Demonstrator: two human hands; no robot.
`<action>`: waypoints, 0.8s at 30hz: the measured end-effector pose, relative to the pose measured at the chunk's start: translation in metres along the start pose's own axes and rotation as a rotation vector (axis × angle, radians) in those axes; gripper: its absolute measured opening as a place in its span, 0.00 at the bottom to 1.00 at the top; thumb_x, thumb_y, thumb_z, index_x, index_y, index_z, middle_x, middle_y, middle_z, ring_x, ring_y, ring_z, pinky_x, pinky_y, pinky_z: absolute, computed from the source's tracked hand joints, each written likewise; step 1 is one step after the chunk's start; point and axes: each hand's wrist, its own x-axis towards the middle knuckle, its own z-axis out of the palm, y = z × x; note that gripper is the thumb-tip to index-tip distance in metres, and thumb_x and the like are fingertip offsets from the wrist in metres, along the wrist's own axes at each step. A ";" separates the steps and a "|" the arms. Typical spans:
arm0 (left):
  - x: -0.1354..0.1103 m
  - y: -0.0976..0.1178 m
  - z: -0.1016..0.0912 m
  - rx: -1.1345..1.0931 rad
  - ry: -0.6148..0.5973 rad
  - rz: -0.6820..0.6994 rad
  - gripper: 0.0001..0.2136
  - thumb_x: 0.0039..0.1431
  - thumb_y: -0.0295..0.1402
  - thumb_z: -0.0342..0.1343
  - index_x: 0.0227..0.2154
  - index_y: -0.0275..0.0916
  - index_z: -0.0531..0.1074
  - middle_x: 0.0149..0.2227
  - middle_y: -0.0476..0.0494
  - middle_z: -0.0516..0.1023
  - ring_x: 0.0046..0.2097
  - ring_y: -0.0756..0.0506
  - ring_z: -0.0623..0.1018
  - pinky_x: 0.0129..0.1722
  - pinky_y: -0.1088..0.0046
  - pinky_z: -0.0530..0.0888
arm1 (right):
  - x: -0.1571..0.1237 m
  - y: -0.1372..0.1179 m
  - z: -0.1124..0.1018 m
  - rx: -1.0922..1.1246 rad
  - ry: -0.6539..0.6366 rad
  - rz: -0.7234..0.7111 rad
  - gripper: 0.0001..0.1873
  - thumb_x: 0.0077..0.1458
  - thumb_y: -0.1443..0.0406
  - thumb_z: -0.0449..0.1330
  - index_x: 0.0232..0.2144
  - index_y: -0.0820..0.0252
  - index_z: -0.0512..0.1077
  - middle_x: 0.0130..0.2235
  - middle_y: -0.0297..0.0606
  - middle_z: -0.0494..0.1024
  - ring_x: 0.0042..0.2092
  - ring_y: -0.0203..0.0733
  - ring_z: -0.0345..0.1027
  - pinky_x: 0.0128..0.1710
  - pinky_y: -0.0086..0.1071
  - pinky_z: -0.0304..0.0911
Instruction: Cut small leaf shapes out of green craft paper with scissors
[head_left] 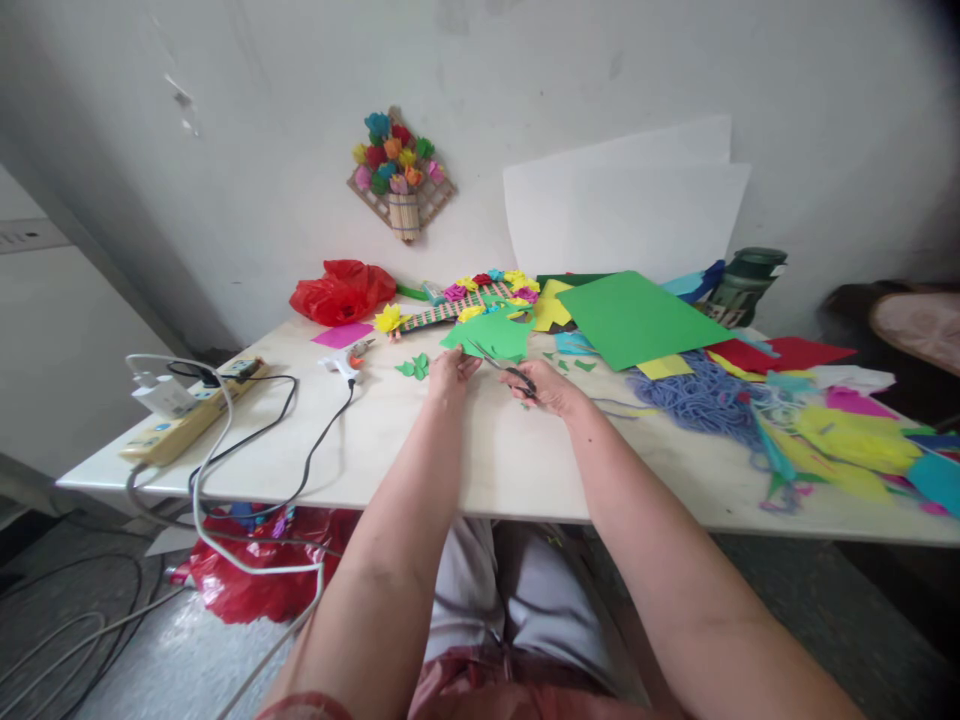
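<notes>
My right hand (551, 390) is closed around the handles of a pair of scissors (486, 353), whose blades point left toward my other hand. My left hand (452, 372) pinches at the near edge of a green sheet of paper (499, 335); the exact grip is too small to make out. The scissor blades lie over or against this sheet's near edge, and I cannot tell whether paper is between them. Just left of my left hand is a small pile of cut green leaf shapes (414, 367). A few green scraps (585, 366) are scattered beyond my right hand.
Behind the sheet lies a woven strip with paper flowers (450, 310). A glue gun (341, 365) and a power strip (196, 415) with cables occupy the left. Blue-grey yarn (694, 400), a large green sheet (641, 320), coloured papers and a dark bottle (746, 285) fill the right.
</notes>
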 end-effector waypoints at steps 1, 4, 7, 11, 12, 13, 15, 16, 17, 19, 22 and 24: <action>0.000 0.000 0.000 0.000 -0.003 0.003 0.09 0.49 0.21 0.52 0.18 0.34 0.61 0.15 0.56 0.58 0.17 0.56 0.63 0.30 0.71 0.74 | 0.000 0.000 0.000 -0.008 -0.002 0.000 0.13 0.43 0.62 0.61 0.20 0.62 0.61 0.12 0.25 0.60 0.11 0.24 0.46 0.10 0.21 0.44; 0.000 0.000 -0.001 0.002 -0.013 0.006 0.08 0.48 0.22 0.53 0.18 0.34 0.62 0.15 0.55 0.58 0.18 0.56 0.64 0.30 0.72 0.74 | 0.000 0.001 -0.002 -0.015 -0.009 0.006 0.13 0.43 0.62 0.62 0.18 0.62 0.61 0.12 0.25 0.61 0.12 0.24 0.46 0.10 0.21 0.44; 0.001 0.000 -0.002 0.009 -0.024 -0.007 0.07 0.47 0.24 0.55 0.19 0.34 0.63 0.16 0.55 0.60 0.19 0.56 0.66 0.31 0.73 0.74 | 0.002 0.002 -0.002 -0.003 -0.015 0.028 0.13 0.43 0.63 0.62 0.18 0.62 0.61 0.12 0.26 0.61 0.12 0.24 0.46 0.09 0.21 0.44; 0.001 0.000 -0.002 0.033 -0.046 0.002 0.05 0.48 0.24 0.54 0.21 0.34 0.64 0.17 0.54 0.62 0.18 0.56 0.65 0.30 0.73 0.74 | 0.002 0.003 -0.003 0.013 -0.018 0.042 0.13 0.43 0.64 0.62 0.18 0.63 0.61 0.12 0.26 0.60 0.12 0.24 0.46 0.09 0.21 0.43; 0.000 0.001 -0.002 0.039 -0.048 0.006 0.05 0.49 0.24 0.53 0.21 0.34 0.64 0.17 0.53 0.63 0.18 0.56 0.65 0.29 0.73 0.74 | 0.002 0.003 -0.003 0.008 -0.016 0.039 0.13 0.42 0.64 0.62 0.18 0.63 0.61 0.12 0.26 0.61 0.12 0.24 0.46 0.09 0.21 0.43; 0.000 0.001 -0.001 0.043 -0.048 0.008 0.05 0.49 0.24 0.52 0.21 0.34 0.64 0.17 0.53 0.63 0.19 0.56 0.66 0.29 0.73 0.74 | 0.002 0.003 -0.003 0.001 -0.014 0.036 0.13 0.42 0.64 0.62 0.18 0.63 0.61 0.12 0.26 0.61 0.12 0.24 0.46 0.09 0.21 0.43; -0.001 0.002 0.000 0.047 -0.030 0.000 0.05 0.50 0.24 0.52 0.21 0.34 0.64 0.17 0.52 0.64 0.20 0.55 0.68 0.29 0.74 0.74 | 0.001 0.002 -0.003 -0.019 -0.012 0.031 0.13 0.42 0.64 0.62 0.18 0.62 0.61 0.12 0.26 0.61 0.12 0.24 0.46 0.09 0.21 0.43; -0.001 0.002 0.000 0.048 -0.017 -0.006 0.05 0.50 0.24 0.51 0.21 0.34 0.64 0.17 0.52 0.64 0.20 0.54 0.68 0.29 0.73 0.74 | 0.001 0.002 -0.003 -0.032 -0.011 0.029 0.13 0.42 0.64 0.62 0.18 0.62 0.61 0.12 0.26 0.61 0.12 0.24 0.46 0.09 0.21 0.42; -0.001 0.002 0.000 0.048 -0.004 -0.011 0.05 0.50 0.24 0.52 0.21 0.34 0.64 0.17 0.52 0.64 0.20 0.54 0.68 0.29 0.73 0.74 | 0.001 0.001 -0.003 -0.046 -0.009 0.027 0.13 0.42 0.64 0.62 0.18 0.62 0.61 0.12 0.26 0.61 0.12 0.24 0.46 0.09 0.21 0.42; -0.001 0.003 0.001 0.046 0.013 -0.015 0.04 0.50 0.25 0.52 0.22 0.34 0.65 0.17 0.52 0.64 0.20 0.54 0.69 0.30 0.72 0.74 | 0.000 0.000 -0.002 -0.074 -0.011 0.021 0.13 0.42 0.64 0.62 0.18 0.62 0.61 0.12 0.26 0.61 0.12 0.25 0.47 0.09 0.21 0.42; -0.001 0.003 0.001 0.046 0.016 -0.012 0.03 0.49 0.25 0.53 0.23 0.34 0.65 0.18 0.51 0.65 0.21 0.54 0.69 0.30 0.72 0.74 | 0.000 0.000 -0.002 -0.083 -0.019 0.020 0.12 0.42 0.64 0.61 0.18 0.61 0.60 0.12 0.26 0.61 0.12 0.25 0.46 0.09 0.21 0.42; -0.001 0.003 0.001 0.056 0.015 -0.011 0.03 0.49 0.25 0.53 0.23 0.34 0.65 0.18 0.51 0.66 0.21 0.53 0.70 0.30 0.73 0.74 | 0.001 0.001 -0.003 -0.080 -0.020 0.027 0.12 0.42 0.65 0.61 0.18 0.61 0.60 0.12 0.26 0.61 0.12 0.25 0.46 0.09 0.21 0.41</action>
